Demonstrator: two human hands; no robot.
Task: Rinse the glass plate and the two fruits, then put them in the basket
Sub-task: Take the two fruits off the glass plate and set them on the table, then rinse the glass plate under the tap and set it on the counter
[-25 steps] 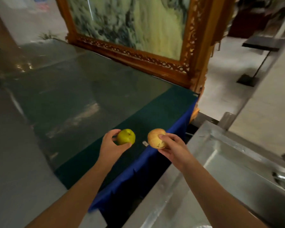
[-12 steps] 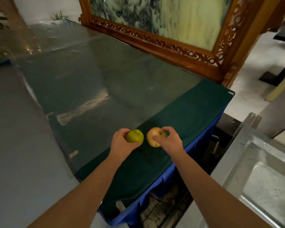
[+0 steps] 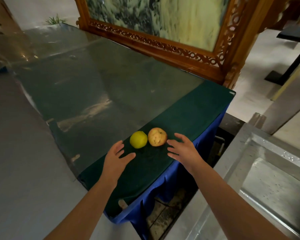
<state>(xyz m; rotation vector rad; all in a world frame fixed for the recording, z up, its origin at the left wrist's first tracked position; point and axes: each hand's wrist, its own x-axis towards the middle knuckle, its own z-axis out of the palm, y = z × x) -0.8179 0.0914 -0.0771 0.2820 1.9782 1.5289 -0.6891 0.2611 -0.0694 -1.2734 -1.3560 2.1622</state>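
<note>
Both fruits, green [image 3: 138,139] and red [image 3: 157,137], sit on the counter [image 3: 189,115]; left hand [image 3: 117,157] and right hand [image 3: 183,149] spread, empty. Apparently between steps; plate and basket unseen, so next means finding them.

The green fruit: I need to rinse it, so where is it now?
The green fruit sits on the green table near its front edge, just left of the reddish fruit, beyond the open left hand.

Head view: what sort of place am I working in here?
Probably a restaurant or hall's wash-up corner rather than a home kitchen. A steel sink sits beside a glass-topped table with green cloth, behind it a carved wooden screen with a stone panel. Two fruits lie on the table.
</note>
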